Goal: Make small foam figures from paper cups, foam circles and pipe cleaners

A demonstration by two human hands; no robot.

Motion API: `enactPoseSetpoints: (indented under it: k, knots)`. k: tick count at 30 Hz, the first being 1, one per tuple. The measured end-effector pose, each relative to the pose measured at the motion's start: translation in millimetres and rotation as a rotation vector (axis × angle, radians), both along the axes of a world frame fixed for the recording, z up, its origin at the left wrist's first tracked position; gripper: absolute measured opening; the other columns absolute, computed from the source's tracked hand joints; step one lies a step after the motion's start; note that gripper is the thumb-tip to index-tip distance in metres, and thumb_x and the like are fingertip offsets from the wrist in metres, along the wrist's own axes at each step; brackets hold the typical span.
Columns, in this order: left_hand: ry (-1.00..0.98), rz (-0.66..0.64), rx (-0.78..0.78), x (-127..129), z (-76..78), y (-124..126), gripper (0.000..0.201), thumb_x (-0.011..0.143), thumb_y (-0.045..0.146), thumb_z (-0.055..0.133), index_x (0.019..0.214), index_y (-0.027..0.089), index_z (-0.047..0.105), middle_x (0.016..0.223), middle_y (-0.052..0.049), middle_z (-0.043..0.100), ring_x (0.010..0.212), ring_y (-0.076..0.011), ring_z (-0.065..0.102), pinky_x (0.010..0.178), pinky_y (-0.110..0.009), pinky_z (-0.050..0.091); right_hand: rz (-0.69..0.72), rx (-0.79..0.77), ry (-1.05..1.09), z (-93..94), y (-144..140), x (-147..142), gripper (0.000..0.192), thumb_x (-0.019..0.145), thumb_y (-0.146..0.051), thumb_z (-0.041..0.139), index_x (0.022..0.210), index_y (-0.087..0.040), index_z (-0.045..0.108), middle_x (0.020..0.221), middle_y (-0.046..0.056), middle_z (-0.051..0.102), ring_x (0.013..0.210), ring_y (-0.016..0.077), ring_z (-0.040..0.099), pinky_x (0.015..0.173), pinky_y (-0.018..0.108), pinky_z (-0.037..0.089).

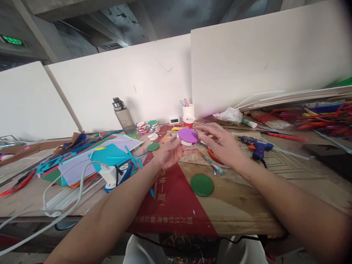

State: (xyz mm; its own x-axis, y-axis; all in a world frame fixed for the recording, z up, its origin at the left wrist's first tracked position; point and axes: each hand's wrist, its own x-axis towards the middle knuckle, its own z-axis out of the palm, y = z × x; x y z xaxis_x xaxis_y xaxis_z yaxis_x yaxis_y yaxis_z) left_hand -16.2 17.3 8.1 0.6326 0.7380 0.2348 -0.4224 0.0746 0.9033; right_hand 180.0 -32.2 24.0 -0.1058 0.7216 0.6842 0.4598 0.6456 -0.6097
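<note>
Held piece: one purple-topped white disc [188,136], shallow and round, raised just in front of the red-and-white paper cup [189,124], on the wearer's side.

Left hand [168,153]: nearer the wearer than the paper cup and slightly left of it; thumb and fingers closed on the disc's left side and underside, some fingers extended beneath.

Right hand [217,142]: right of the paper cup and nearer the wearer; fingers half curled, thumb and forefinger parted at the disc's right rim. Whether they grip it cannot be told.

Surroundings, placed from the paper cup:
- White paper cups [188,110], stacked, with pens; directly behind.
- Digital clock [174,120], white; just left.
- Small green disc [153,147], lying flat; left, nearer the wearer.
- Two stacks of striped round pieces [142,128], one topped in green; left, beyond the clock.
- Drinking bottle [125,119], grey, dark-capped, tilted in view; well left.
- Coloured paper sheets [82,167], overlapping; far left, nearer the wearer.
- Large green disc [202,185], flat on the cardboard [236,216]; well in front.
- Blue glue gun [258,147]; well right, nearer the wearer.
- Clear plastic bag [232,116], crumpled; right.
</note>
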Motion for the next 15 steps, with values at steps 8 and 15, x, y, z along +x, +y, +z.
enactPoseSetpoints:
  k: [8,15]
  knots:
    - [0.082,0.133,0.191,7.2,-1.9,-4.3,0.065,0.065,0.02,0.083,0.125,0.027,0.059,0.134,-0.008,0.058,0.125,-0.0274,0.051,0.099,-0.039,0.046,-0.007,-0.019,-0.073,-9.1,8.4,2.2,0.033,0.086,-0.028,0.063,0.119,-0.025,0.064,0.112,0.008,0.06,0.087,0.0188,0.061,0.072,0.035,0.055]
    - [0.069,0.113,0.247,7.3,-1.9,-2.7,0.06,0.068,0.015,0.08,0.124,0.023,0.063,0.134,-0.009,0.059,0.126,-0.0268,0.051,0.102,-0.036,0.043,0.0,-0.051,-0.073,-11.0,7.5,-0.2,0.04,0.081,-0.024,0.068,0.12,-0.024,0.061,0.113,0.007,0.061,0.088,0.018,0.063,0.073,0.034,0.056]
